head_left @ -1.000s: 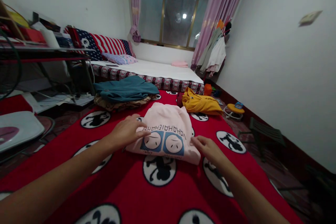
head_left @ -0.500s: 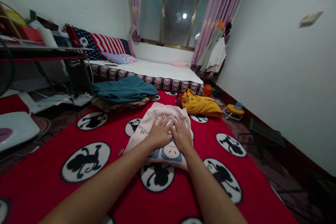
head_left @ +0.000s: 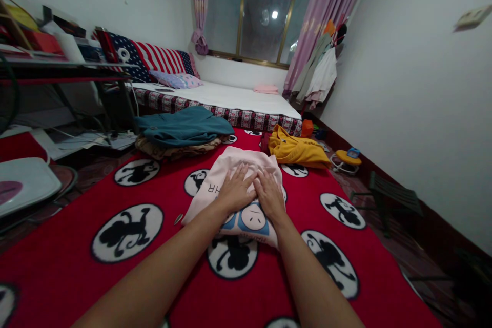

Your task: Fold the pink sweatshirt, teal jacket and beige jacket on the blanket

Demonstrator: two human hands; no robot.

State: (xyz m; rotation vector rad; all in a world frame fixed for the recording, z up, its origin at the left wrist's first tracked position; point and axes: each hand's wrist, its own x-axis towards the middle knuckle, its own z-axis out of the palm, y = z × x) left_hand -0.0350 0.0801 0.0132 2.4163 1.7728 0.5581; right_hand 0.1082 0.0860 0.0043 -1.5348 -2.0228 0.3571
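A folded pale pink garment point(head_left: 215, 177) with dark letters and a blue-and-white cartoon print lies on the red blanket point(head_left: 184, 287). My left hand point(head_left: 237, 190) rests flat on its upper middle, fingers stretched out. Beside it, almost touching, my right hand point(head_left: 270, 196) also presses flat on the cloth with fingers extended. Neither hand grips anything. Part of the print is hidden beneath the hands. A small oval tag-like thing point(head_left: 178, 219) sits at the garment's left edge.
Folded teal clothing point(head_left: 184, 127) lies on patterned cloth at the back left. A yellow garment point(head_left: 300, 148) is at the back right. Beyond stands a bed with a white sheet point(head_left: 219, 93). A cluttered desk point(head_left: 69, 69) is left; a dark stool point(head_left: 395, 195) stands right.
The camera view has shifted slightly, so the scene sits a little to the right. Both hands stay flat on the pink garment, with hardly any movement.
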